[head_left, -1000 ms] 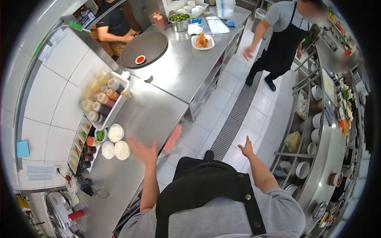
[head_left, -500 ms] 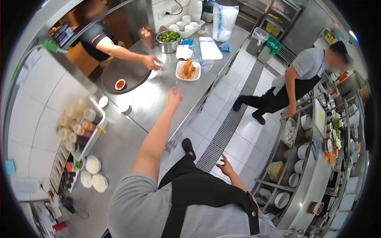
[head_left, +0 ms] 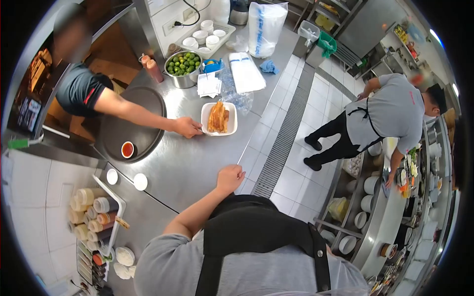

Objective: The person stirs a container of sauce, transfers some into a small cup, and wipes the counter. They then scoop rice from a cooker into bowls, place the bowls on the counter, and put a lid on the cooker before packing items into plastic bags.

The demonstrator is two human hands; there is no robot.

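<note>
My left hand (head_left: 230, 178) is curled closed in front of my apron, above the front edge of the steel counter (head_left: 180, 170). It touches none of the dishes, and no object shows in it. My right hand is out of view. Farther along the counter, the nearest dish to my left hand is a white square dish (head_left: 232, 129) with golden fried food (head_left: 217, 118) in it. A co-worker's hand (head_left: 187, 127) reaches from the left to this dish's left edge. Two small white cups (head_left: 140, 182) stand to the left of my hand.
A round dark tray (head_left: 140, 106) carries a cup of red sauce (head_left: 127, 149). Behind are a pot of green limes (head_left: 182, 69), napkins (head_left: 209, 85) and plastic bags (head_left: 247, 74). Squeeze bottles (head_left: 94, 212) stand left. Another person (head_left: 380, 113) bends over the right-hand counter.
My left hand has drawn back from near the dish and closed. My right hand has left the view. The co-worker's hand has reached the dish; the other person has turned toward the right-hand counter.
</note>
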